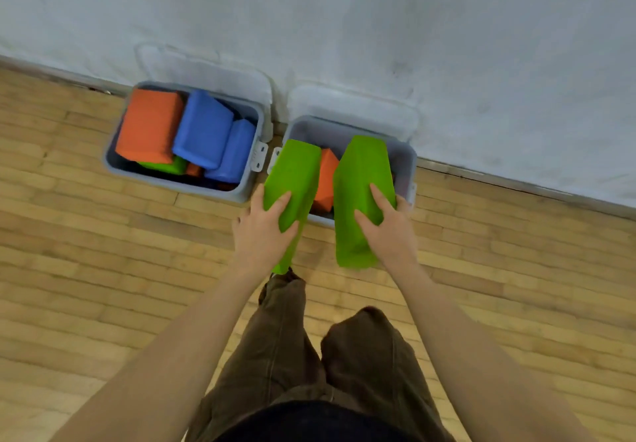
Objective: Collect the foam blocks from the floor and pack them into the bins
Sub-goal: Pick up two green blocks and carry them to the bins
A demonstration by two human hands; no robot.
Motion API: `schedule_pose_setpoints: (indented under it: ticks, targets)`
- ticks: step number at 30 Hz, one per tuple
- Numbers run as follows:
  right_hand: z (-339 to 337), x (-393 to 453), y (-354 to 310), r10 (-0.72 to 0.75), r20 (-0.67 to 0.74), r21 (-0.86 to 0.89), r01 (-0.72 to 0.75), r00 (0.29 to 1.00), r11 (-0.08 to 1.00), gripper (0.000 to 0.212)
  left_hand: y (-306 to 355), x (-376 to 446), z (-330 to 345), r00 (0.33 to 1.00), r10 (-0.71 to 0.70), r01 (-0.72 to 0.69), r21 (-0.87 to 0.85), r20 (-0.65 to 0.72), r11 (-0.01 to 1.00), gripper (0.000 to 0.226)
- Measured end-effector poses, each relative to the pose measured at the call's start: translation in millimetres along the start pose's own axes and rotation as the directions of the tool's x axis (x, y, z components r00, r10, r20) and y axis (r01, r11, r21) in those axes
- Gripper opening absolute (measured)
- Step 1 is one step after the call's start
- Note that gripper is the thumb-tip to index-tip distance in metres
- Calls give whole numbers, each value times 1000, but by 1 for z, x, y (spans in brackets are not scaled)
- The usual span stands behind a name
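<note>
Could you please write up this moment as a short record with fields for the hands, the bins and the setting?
left hand: grips left green block, far end over right bin
right hand: grips right green block, far end over right bin
right bin: grey, holds an orange block
left bin: grey, filled with orange, blue and green blocks
lids: propped open against the wall
floor: wood strips

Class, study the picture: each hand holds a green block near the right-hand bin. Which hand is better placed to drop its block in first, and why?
Probably the right hand: its green block reaches over the open middle of the right bin, while the left hand holds its block over the bin's left rim.
</note>
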State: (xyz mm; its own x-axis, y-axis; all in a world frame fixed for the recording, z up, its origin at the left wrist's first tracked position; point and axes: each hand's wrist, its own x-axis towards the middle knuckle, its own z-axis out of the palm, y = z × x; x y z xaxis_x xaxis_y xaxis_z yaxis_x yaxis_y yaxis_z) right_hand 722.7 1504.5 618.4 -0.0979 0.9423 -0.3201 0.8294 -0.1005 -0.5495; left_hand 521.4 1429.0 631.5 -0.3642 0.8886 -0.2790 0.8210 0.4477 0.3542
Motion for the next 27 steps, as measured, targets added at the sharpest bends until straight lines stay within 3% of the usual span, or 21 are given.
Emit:
schedule_pose_setpoints:
  ticks: [5,12,17,22,27]
  targets:
    - [7,61,-23,106,-31,-23,-107,994,994,60,17,86,-1,996,63,-61,-33,59,998,57]
    - [44,161,4,153,-85,13,-153,984,988,62,50,190,64,993,48,-41,-67,108,997,57]
    - [54,210,31,192,-8,-52,-192,981,980,51,62,240,105,975,35,-28,-36,217,999,54]
    - [30,203,29,186,28,29,-186,982,982,44,70,250,77,948,142,-117,-104,284,988,46]
    - [1,155,0,278,32,131,-280,960,951,38,59,228,21,914,193,-132,-190,356,973,40]
